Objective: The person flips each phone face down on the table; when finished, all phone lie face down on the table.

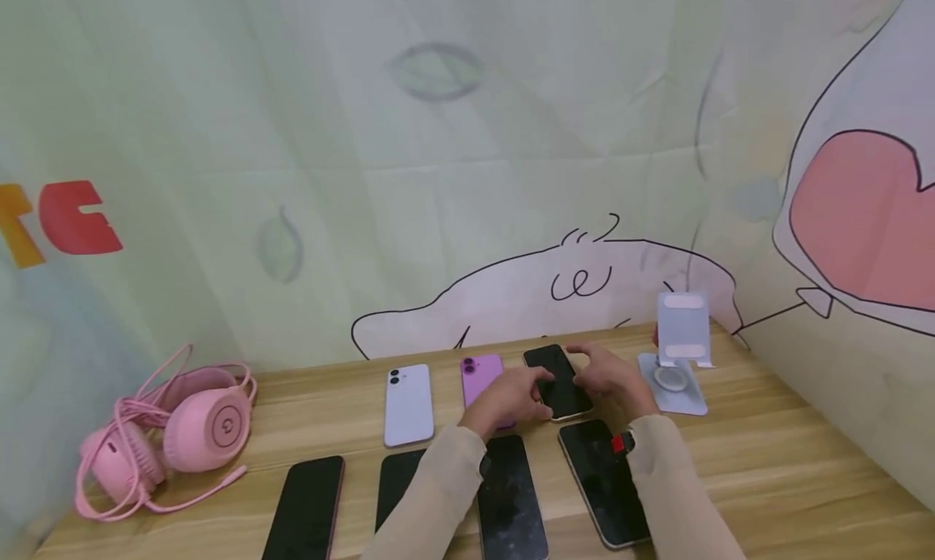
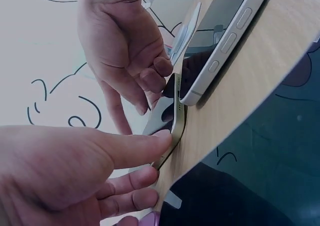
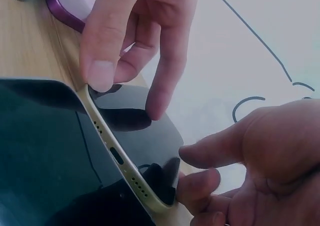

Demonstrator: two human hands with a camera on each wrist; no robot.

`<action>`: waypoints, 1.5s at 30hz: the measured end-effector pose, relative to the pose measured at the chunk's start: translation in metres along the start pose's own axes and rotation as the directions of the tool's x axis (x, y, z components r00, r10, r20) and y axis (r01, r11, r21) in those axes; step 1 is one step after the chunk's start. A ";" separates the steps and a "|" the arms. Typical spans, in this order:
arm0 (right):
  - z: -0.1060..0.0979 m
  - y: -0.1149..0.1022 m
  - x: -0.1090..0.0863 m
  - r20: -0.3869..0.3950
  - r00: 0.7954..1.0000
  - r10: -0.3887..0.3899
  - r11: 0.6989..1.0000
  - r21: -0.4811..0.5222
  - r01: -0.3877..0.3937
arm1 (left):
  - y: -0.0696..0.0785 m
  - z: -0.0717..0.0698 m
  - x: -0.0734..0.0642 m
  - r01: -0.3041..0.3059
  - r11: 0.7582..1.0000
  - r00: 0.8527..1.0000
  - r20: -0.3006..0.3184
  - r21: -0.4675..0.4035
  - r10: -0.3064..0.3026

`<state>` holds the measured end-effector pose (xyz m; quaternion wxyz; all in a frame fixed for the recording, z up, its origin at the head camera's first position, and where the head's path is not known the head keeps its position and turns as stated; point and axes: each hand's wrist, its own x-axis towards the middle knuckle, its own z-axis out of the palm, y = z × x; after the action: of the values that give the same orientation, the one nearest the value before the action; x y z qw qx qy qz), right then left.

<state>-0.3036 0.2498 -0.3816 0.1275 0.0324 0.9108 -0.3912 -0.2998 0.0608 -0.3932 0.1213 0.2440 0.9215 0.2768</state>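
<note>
A smartphone [image 1: 561, 388] with a dark screen and a pale yellow frame lies face up near the back of the wooden table. My left hand [image 1: 509, 396] is at its near-left corner, the thumb by the bottom edge and a finger over the screen. From the other side, my right hand [image 1: 612, 375] has its thumb and fingers along the right edge. In the right wrist view the phone's bottom edge [image 3: 120, 158] shows its charging port. Both hands touch the phone's sides without visibly gripping it. A purple phone [image 1: 480, 370] lies partly hidden behind the left hand.
A lavender phone [image 1: 409, 410] lies face down to the left. Several dark-screened phones, among them one beneath the right forearm [image 1: 599, 471], form a nearer row. Pink headphones [image 1: 212, 426] with a cable sit at far left. A pale phone stand [image 1: 682, 333] stands right.
</note>
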 end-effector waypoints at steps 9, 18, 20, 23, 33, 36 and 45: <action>0.000 -0.002 -0.001 0.014 1.000 -0.027 0.997 -0.067 0.028 | -0.004 -0.001 0.000 -0.010 1.000 1.000 -0.006 0.003 0.010; -0.006 -0.004 -0.005 0.013 1.000 -0.016 0.994 0.111 0.015 | -0.005 -0.003 -0.001 -0.030 0.992 0.999 -0.029 -0.124 0.027; -0.008 -0.005 -0.006 0.020 0.999 -0.048 0.981 0.187 0.043 | -0.004 -0.004 0.000 -0.046 0.986 0.998 -0.043 -0.159 0.040; -0.010 -0.007 -0.006 0.032 0.993 -0.111 0.958 0.270 0.098 | -0.003 -0.004 0.001 -0.052 0.978 0.998 -0.050 -0.200 0.043; -0.007 -0.005 -0.006 0.075 0.979 -0.190 0.926 0.346 0.153 | 0.000 -0.006 -0.002 0.014 0.936 0.997 -0.067 -0.352 -0.040; -0.005 -0.004 -0.006 0.086 0.980 -0.180 0.927 0.349 0.139 | -0.001 -0.007 -0.003 0.011 0.929 0.995 -0.086 -0.369 -0.046; -0.003 -0.004 -0.008 0.119 0.975 -0.189 0.937 0.318 0.143 | 0.002 -0.013 -0.004 -0.019 0.931 0.989 -0.143 -0.365 -0.035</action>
<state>-0.2975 0.2497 -0.3751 0.1543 -0.0544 0.8264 -0.5388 -0.3000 0.0542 -0.3813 0.0975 0.1923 0.8614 0.4598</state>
